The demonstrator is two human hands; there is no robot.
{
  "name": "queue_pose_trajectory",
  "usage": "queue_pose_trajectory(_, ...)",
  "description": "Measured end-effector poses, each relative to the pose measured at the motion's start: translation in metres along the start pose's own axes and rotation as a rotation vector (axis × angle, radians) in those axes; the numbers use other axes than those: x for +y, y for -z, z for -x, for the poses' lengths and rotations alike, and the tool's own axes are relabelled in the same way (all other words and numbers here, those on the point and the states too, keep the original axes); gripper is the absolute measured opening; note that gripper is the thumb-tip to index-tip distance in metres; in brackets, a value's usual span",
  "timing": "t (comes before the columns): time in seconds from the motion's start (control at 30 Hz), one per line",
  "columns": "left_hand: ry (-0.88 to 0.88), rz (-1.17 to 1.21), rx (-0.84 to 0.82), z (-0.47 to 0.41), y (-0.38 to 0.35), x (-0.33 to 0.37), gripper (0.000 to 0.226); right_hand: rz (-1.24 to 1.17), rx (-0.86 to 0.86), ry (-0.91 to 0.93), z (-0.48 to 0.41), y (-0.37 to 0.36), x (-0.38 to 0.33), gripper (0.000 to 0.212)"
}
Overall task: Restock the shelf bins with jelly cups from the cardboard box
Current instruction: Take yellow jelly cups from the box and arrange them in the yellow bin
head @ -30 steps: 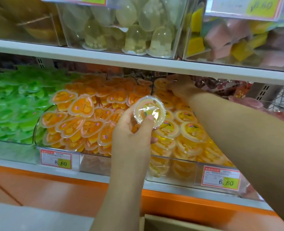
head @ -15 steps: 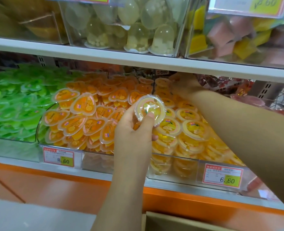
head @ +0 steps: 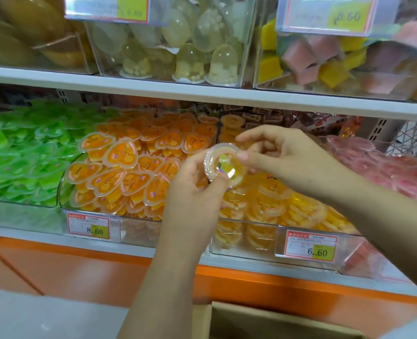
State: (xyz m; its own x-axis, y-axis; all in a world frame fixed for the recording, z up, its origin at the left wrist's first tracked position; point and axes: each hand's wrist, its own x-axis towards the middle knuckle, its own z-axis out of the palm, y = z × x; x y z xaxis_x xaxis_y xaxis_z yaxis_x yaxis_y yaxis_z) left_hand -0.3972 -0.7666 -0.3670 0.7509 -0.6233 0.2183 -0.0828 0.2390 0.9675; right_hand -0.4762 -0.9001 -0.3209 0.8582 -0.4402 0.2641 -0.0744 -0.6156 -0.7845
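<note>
the jelly cup [head: 223, 165], a round clear one with yellow jelly and a printed lid, is held up in front of the shelf bins, just above the clear bin [head: 251, 243] of matching round yellow cups. the left hand [head: 192, 189] pinches it from below, thumb on the lid's lower edge and fingers curled behind. a second ago the right hand [head: 285, 152] is deep at the back of that bin, arm stretched across it; now it is drawn back to the front and meets the cup, its thumb tip touching the lid's upper right edge with the index finger arched above. its other fingers curl behind the cup, and i cannot tell whether they already grip it. the cup itself stays in much the same place, beside the heart-shaped orange cups [head: 122, 172].

this looks like a hand-over: the right hand seems finished arranging at the back and comes for the next cup, likely to lay it into the yellow bin. the bin already looks well filled, so the cup probably goes on top or toward the rear. the cardboard box [head: 275, 321] sits open at the bottom edge, its contents hidden.
</note>
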Motion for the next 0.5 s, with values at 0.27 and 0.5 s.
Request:
queue_pose_trajectory(0.27, -0.068, -0.163, -0.051, 0.003, -0.006, 0.002, 0.037, -0.135, 0.047, -0.103, -0.006, 0.011, 0.017, 0.006)
queue_pose_trajectory(0.5, -0.274, -0.655, 0.011, 0.0, -0.004, -0.013, 0.033, 0.126, 0.308, -0.372, -0.061, 0.038, 0.068, 0.004)
